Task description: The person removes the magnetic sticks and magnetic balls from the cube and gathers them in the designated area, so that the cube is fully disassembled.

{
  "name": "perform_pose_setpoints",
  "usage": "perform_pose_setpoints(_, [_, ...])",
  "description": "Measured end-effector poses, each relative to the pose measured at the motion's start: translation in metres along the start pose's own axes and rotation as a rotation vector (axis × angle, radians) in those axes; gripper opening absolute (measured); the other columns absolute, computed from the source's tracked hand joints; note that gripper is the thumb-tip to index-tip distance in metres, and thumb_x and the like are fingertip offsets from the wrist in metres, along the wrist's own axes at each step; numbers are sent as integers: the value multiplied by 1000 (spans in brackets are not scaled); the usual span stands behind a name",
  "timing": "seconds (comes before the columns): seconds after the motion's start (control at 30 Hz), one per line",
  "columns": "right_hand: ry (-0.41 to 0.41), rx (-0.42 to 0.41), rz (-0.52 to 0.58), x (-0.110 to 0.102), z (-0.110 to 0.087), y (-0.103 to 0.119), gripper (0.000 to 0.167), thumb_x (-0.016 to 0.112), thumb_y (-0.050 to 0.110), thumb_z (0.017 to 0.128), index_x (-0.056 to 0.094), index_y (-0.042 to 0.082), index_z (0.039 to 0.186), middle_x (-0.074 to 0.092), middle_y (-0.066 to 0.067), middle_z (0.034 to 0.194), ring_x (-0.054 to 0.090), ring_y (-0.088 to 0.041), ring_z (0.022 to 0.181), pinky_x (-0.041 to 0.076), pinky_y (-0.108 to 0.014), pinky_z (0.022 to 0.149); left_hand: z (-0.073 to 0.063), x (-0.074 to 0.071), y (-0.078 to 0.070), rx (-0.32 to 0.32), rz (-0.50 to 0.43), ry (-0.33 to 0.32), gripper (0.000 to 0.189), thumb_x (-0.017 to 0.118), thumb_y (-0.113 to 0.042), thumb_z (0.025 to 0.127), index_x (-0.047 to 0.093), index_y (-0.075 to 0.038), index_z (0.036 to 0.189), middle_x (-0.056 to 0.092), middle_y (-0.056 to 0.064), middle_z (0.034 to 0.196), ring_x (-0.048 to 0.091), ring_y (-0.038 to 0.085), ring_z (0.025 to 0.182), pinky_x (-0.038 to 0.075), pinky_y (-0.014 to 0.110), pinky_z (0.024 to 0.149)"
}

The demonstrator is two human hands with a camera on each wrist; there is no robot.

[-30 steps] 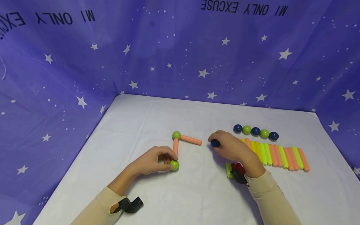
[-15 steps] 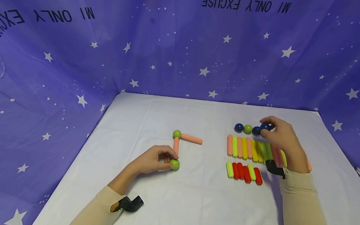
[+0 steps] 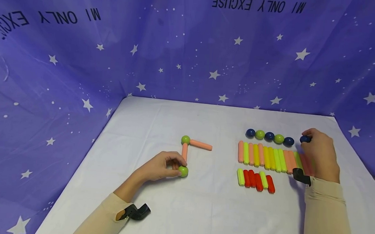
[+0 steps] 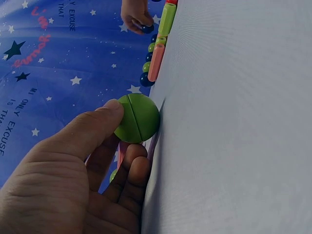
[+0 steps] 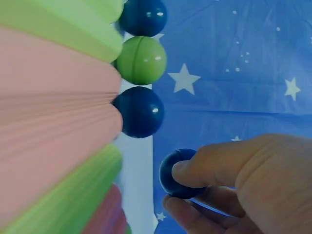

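Note:
My left hand (image 3: 161, 167) pinches a green ball (image 4: 139, 118) between thumb and fingers, low against the white tabletop. From that ball a salmon stick (image 3: 185, 152) runs back to a second green ball (image 3: 185, 140), where another salmon stick (image 3: 201, 145) points right. At the far right, my right hand (image 3: 322, 154) pinches a dark blue ball (image 5: 176, 173) between thumb and fingers. A small gap parts it from the end of a row of blue and green balls (image 3: 278, 138). The right hand hides some sticks beneath it.
Below the ball row lies a long row of salmon, yellow and green sticks (image 3: 267, 157). Shorter red and green sticks (image 3: 259, 181) lie nearer the front. A purple star-printed cloth (image 3: 189, 62) rises behind and beside the white table (image 3: 203, 207).
My right hand has carried the dark blue ball rightward, past the row of balls to its right end. The left hand stays on the green ball.

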State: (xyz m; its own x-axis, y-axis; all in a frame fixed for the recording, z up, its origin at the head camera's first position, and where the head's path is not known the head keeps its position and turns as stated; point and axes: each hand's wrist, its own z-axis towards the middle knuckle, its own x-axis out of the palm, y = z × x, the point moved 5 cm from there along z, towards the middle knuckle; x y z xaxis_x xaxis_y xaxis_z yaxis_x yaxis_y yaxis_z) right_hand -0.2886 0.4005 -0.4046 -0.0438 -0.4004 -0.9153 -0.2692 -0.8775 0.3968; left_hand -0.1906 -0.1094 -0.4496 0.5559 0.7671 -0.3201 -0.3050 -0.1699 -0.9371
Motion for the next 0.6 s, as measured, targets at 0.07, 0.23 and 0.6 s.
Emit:
perform_pose_setpoints(0.07, [26,12,-18,4,4,-3,42,50,3,93,43,-5,133,43,-37,125,43,-54,108,39,-69,89,0,0,0,-8,-2,-1,23,74,3,84,68,-2,105,64,11,96,57,24,83,50,32,74])
perform_pose_setpoints(0.23, [118,31,-16,14,11,-6,45,45,1,91,41,-4,136,39,-36,131,40,-51,110,36,-70,91,0,1,-2,-16,-2,0,23,73,3,83,68,-2,105,65,11,96,58,25,83,50,33,74])
perform_pose_setpoints(0.6, [157,41,-28,15,8,-3,48,50,6,93,37,-6,138,35,-37,134,37,-53,114,34,-71,91,1,0,-3,-19,-9,6,23,72,5,84,67,0,105,66,13,97,58,26,82,50,33,74])
